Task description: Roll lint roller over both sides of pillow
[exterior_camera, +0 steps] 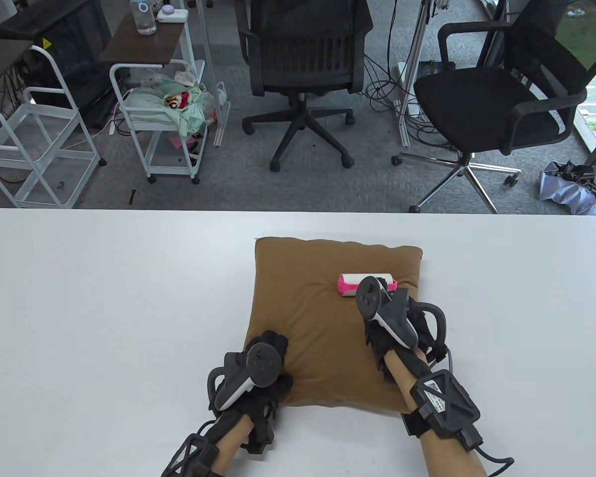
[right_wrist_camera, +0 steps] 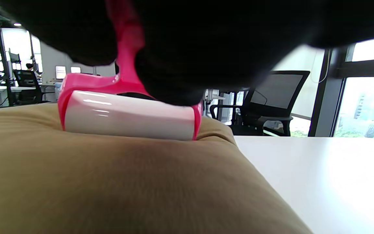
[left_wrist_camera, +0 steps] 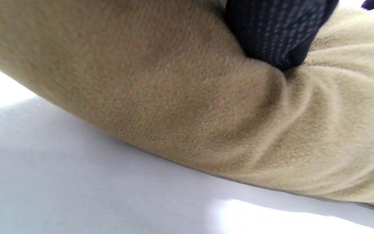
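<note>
A tan square pillow (exterior_camera: 318,318) lies flat on the white table (exterior_camera: 104,308). My right hand (exterior_camera: 397,323) grips the pink handle of a lint roller (exterior_camera: 350,284) whose white roll presses into the pillow's far right part. In the right wrist view the roller (right_wrist_camera: 128,118) dents the pillow (right_wrist_camera: 109,188), with my gloved fingers (right_wrist_camera: 206,48) wrapped over the handle. My left hand (exterior_camera: 260,367) presses on the pillow's near left corner. In the left wrist view a gloved fingertip (left_wrist_camera: 278,35) sinks into the pillow (left_wrist_camera: 174,107).
Beyond the table's far edge stand two black office chairs (exterior_camera: 303,64) (exterior_camera: 496,99) and white wire carts (exterior_camera: 164,114). Bare table (right_wrist_camera: 320,172) lies on both sides of the pillow.
</note>
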`<control>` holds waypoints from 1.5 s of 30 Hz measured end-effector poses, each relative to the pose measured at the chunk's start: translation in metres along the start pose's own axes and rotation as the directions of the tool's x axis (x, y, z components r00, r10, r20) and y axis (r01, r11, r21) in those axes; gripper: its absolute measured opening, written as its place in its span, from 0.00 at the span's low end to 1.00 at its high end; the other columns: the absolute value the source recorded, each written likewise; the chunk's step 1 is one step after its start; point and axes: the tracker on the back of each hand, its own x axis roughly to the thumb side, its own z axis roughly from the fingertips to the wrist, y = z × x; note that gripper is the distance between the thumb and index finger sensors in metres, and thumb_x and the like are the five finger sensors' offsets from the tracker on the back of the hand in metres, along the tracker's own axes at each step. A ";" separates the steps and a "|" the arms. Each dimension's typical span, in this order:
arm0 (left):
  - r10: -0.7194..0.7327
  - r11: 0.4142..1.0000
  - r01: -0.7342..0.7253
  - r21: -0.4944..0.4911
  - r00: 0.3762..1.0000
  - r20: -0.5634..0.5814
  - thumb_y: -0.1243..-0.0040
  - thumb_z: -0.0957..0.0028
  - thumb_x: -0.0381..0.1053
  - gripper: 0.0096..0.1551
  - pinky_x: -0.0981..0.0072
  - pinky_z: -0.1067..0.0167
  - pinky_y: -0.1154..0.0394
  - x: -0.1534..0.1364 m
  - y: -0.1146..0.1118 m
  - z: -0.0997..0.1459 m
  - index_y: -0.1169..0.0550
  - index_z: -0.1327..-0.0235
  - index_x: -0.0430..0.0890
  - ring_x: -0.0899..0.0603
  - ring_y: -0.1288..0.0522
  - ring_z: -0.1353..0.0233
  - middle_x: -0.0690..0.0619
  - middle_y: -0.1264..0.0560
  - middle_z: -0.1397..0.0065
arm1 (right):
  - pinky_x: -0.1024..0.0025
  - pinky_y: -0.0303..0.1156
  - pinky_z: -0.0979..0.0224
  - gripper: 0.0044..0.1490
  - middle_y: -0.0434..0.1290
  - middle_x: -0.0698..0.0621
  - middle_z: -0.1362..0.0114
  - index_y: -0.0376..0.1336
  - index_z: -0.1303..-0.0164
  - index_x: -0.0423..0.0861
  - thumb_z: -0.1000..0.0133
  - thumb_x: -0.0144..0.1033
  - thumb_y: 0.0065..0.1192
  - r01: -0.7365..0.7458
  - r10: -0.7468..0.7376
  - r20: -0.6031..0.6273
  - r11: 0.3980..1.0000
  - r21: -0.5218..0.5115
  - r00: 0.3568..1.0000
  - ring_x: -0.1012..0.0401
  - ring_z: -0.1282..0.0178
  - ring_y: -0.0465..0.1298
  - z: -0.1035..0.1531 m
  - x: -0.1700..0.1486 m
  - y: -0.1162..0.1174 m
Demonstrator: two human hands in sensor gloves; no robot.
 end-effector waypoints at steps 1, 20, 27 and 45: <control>-0.001 1.000 0.001 0.000 1.000 0.000 0.40 0.60 0.58 0.49 0.40 0.23 0.44 0.000 0.000 0.000 0.47 0.24 0.57 0.38 0.48 0.14 0.51 0.52 0.14 | 0.63 0.83 0.75 0.36 0.87 0.54 0.56 0.63 0.34 0.53 0.53 0.52 0.65 0.008 -0.008 0.016 1.000 0.015 1.000 0.64 0.87 0.84 0.008 -0.003 -0.001; 0.008 1.000 -0.008 0.009 1.000 0.000 0.39 0.60 0.58 0.49 0.41 0.23 0.45 -0.002 -0.002 0.002 0.47 0.25 0.57 0.38 0.48 0.14 0.52 0.52 0.14 | 0.64 0.83 0.75 0.35 0.88 0.54 0.57 0.64 0.34 0.53 0.52 0.52 0.64 -0.056 0.040 0.130 0.991 0.124 0.991 0.65 0.87 0.84 0.136 -0.032 -0.010; 0.015 1.000 -0.015 0.005 1.000 -0.002 0.39 0.61 0.57 0.49 0.40 0.23 0.45 -0.002 -0.002 0.002 0.46 0.25 0.57 0.38 0.49 0.14 0.52 0.52 0.14 | 0.65 0.83 0.74 0.35 0.87 0.54 0.56 0.64 0.34 0.53 0.52 0.53 0.63 -0.029 0.017 0.097 0.991 0.127 0.995 0.66 0.87 0.84 0.138 -0.035 -0.010; 0.019 1.000 -0.019 -0.006 1.000 -0.005 0.39 0.60 0.56 0.49 0.40 0.23 0.45 -0.001 -0.002 0.000 0.46 0.25 0.57 0.38 0.49 0.14 0.51 0.52 0.14 | 0.62 0.83 0.65 0.37 0.84 0.56 0.48 0.58 0.30 0.59 0.51 0.55 0.60 0.129 -0.134 -0.179 0.991 -0.042 0.975 0.64 0.77 0.86 0.001 -0.021 0.008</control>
